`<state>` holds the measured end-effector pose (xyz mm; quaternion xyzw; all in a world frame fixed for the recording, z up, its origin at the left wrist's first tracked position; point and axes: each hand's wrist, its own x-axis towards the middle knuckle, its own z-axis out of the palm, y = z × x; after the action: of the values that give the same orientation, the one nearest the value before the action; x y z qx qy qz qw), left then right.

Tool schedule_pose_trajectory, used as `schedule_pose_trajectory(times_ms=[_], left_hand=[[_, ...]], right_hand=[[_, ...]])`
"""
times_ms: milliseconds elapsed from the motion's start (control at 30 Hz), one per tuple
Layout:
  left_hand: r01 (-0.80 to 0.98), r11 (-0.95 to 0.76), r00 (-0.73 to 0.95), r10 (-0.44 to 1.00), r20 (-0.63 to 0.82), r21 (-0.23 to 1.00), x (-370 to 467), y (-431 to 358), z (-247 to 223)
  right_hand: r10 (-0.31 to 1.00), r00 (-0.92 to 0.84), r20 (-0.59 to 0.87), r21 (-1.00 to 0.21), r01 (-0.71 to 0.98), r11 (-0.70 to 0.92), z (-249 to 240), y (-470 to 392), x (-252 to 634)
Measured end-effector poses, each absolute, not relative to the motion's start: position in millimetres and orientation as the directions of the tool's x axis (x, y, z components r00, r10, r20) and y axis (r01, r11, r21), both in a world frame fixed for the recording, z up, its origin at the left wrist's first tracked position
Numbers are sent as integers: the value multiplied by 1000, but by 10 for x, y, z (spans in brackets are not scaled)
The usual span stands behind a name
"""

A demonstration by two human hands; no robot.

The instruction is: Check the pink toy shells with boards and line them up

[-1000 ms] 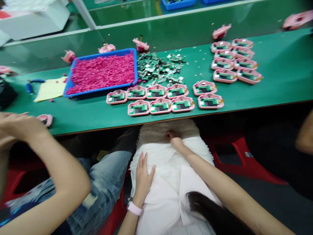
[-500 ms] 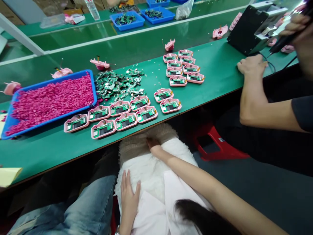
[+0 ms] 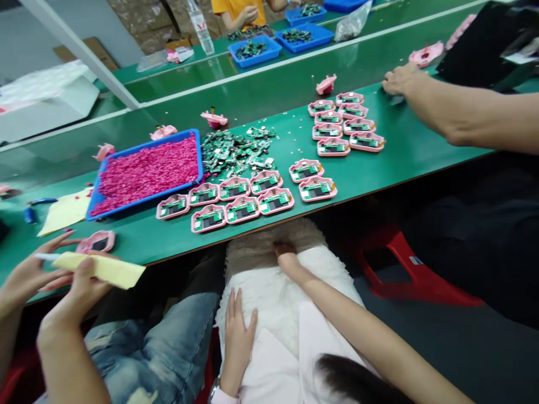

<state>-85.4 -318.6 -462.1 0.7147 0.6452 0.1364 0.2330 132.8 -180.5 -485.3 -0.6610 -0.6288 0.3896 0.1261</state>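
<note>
Blue tray: the blue tray (image 3: 199,157), heaped with small pink parts (image 3: 149,174), is taken as the landmark for every place below.
Boards fitted: seven pink shells (image 3: 242,209), each with a green board seated inside, are set out in front of the blue tray and toward its right; a pair of filled shells (image 3: 318,189) is placed further right of it, and eight more filled shells (image 3: 333,147) are grouped well to its right.
Boards left: a pile of loose boards (image 3: 236,152) is spread just beside the blue tray's right wall, not yet put into shells.
Stage: boarding is judged well advanced but unfinished; no cover is seen on any of the seventeen filled shells.
Left hand: the left hand (image 3: 239,336) is laid flat on the white skirt (image 3: 261,286), fingers extended, nothing gripped, nearer the wearer than the blue tray and right of it.
Right hand: the right hand (image 3: 286,255) is rested on the skirt, also nearer the wearer than the blue tray and further right; its fingers are shaded, so whether they are curled around anything cannot be told.
Shells to hands: the seven shells are found between the blue tray and the hands, touched by neither.
</note>
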Motion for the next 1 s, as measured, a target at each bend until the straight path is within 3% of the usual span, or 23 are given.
schedule_pose_trajectory(times_ms=[233, 400, 500, 600, 700, 800, 1000], left_hand=[[904, 40, 92, 954, -285, 425, -736, -3151, -4433], [877, -160, 322, 896, -305, 454, -387, -3126, -4301], [815, -235, 445, 839, -314, 529, -135, -3184, -4226], [733, -268, 561, 758, -333, 625, 23, -3246, -4193], [703, -315, 619, 713, -329, 638, 58, -3258, -4197], [712, -390, 646, 689, -328, 584, 33, -3253, -4209], [721, -431, 648, 698, -306, 542, 58, -3344, -4245]], right_hand=[[965, 104, -242, -672, 699, -244, -4656, -2151, 2185], [922, 353, -159, -568, 731, -378, -4629, -2343, 3168], [937, 294, -187, -541, 766, -348, -4696, -2455, 3192], [980, 75, -182, -550, 818, -165, -4769, -2609, 2846], [972, -123, -203, -451, 892, 18, -4823, -2713, 2480], [956, -148, -254, -346, 937, 53, -4852, -2720, 2313], [960, -83, -269, -338, 941, -13, -4859, -2640, 2344]])
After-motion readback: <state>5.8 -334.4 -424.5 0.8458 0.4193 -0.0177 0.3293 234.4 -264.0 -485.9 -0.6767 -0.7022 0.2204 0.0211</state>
